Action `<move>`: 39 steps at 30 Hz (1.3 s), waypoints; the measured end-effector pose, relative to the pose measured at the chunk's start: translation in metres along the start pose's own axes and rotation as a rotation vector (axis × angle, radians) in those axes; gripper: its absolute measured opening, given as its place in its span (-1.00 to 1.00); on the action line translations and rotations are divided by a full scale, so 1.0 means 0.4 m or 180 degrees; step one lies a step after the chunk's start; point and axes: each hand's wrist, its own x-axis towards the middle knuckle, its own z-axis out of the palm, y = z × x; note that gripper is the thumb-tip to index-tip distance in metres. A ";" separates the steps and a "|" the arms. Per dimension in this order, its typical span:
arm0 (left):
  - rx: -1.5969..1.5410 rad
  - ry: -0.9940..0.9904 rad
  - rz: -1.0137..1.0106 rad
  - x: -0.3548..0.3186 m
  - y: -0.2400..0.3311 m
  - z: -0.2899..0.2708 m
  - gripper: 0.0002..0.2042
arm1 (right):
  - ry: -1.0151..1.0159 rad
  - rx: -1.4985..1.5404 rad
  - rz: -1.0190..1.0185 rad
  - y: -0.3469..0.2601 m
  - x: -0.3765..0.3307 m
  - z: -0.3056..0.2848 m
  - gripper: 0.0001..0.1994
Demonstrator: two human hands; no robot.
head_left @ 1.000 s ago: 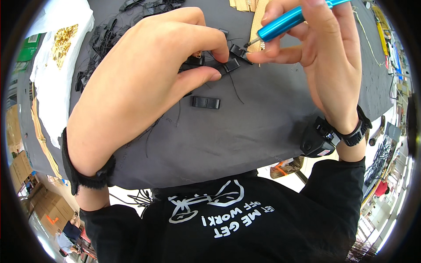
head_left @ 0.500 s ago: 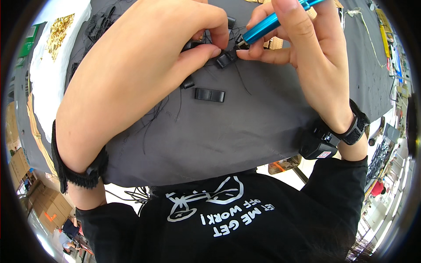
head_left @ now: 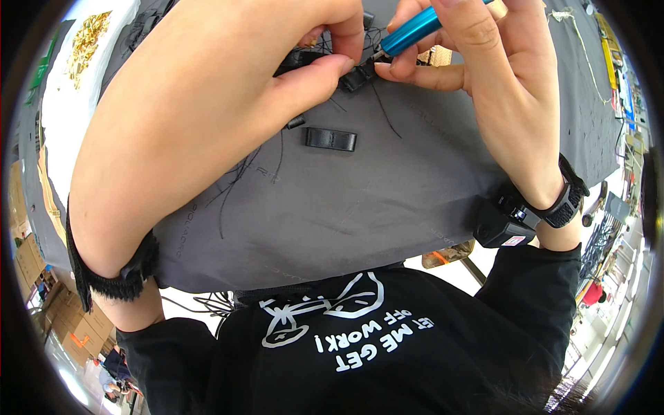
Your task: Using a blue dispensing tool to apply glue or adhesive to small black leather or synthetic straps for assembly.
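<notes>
"Please, what does the left hand (head_left: 277,41) do?"

"Its thumb and forefinger are almost together, closed on a black loop (head_left: 356,81). The loop is at the upper middle of the table (head_left: 325,214), between both hands. The other fingers of this hand are mostly hidden, so I cannot tell how they are bent."

"And the right hand (head_left: 494,69)?"

"It is clamped on a blue tool (head_left: 413,32), with the thumb along the upper side and the fingers below. The metal tip of the tool points down to the left, to the end of the loop. I cannot tell if it touches. One fingertip is just beside this same end."

"Which things are lying near?"

"A second black loop (head_left: 331,139) lies flat on the table, nearer to the body and apart from the hands. A small black piece (head_left: 296,122) is below the left thumb, and some loose black threads (head_left: 232,180) lie near the left forearm."

"And farther away?"

"On the left side is a white sheet (head_left: 61,131) with a heap of gold pieces (head_left: 88,45) on it. On the right side a pale cord (head_left: 583,59) lies along the table. Each wrist wears a black band, and the right one carries a black box (head_left: 503,225)."
</notes>
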 end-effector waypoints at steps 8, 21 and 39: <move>-0.0047 0.0005 0.0035 -0.004 -0.008 0.001 -0.90 | -0.0021 0.0032 -0.0164 0.003 -0.002 0.003 -0.73; -0.0055 -0.0037 0.0054 -0.004 -0.007 -0.004 -0.90 | 0.0081 0.0181 -0.0150 -0.002 -0.003 0.013 -0.71; -0.0180 0.0371 -0.0279 0.012 -0.052 -0.003 -0.90 | -0.0180 0.0232 -0.1378 0.023 0.019 -0.020 -0.75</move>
